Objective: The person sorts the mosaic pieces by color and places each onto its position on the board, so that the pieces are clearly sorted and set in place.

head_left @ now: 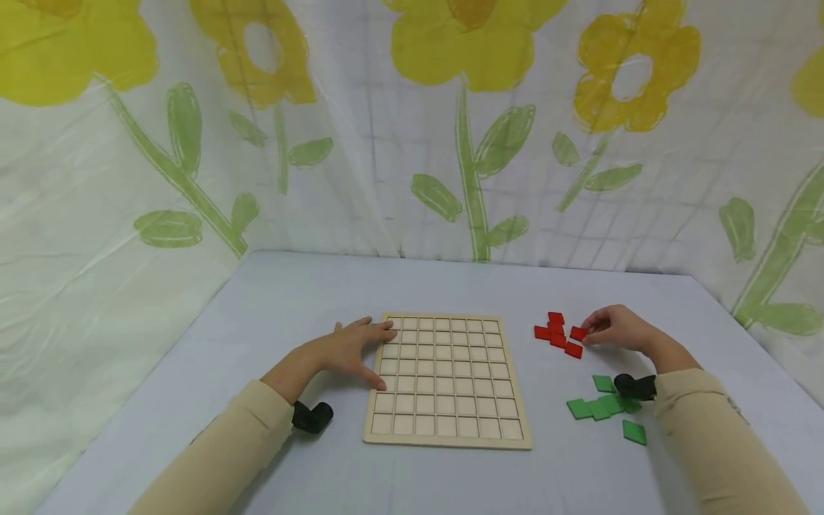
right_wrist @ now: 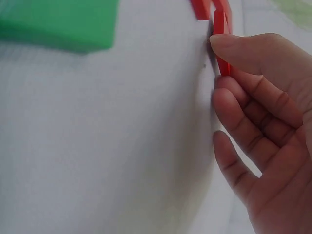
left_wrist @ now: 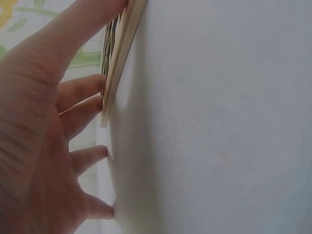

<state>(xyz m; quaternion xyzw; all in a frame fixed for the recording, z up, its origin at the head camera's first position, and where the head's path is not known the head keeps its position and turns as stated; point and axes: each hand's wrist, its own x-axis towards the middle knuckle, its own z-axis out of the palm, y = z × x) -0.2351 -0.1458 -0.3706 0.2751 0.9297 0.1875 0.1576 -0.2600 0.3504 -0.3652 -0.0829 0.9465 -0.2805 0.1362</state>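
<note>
A pale wooden grid board (head_left: 448, 447) lies flat on the table. My left hand (head_left: 347, 352) rests at its left edge, fingers spread, with the thumb and a fingertip on the rim. In the left wrist view the left hand (left_wrist: 44, 122) has two other fingertips down on the table beside the board (left_wrist: 122, 58). To the right of the board, my right hand (head_left: 621, 330) pinches a red square tile (head_left: 579, 334) between thumb and fingers. The right wrist view shows that red tile (right_wrist: 222, 44) tilted up on edge. Several more red tiles (head_left: 556, 339) lie just left of it, some overlapping.
Nearer me on the right are several green tiles (head_left: 599, 408), partly hidden by the black wrist camera (head_left: 634, 386). One green tile (head_left: 634, 432) lies apart from that group. A white curtain with painted flowers (head_left: 322, 179) hangs behind the table's far edge (head_left: 450, 260).
</note>
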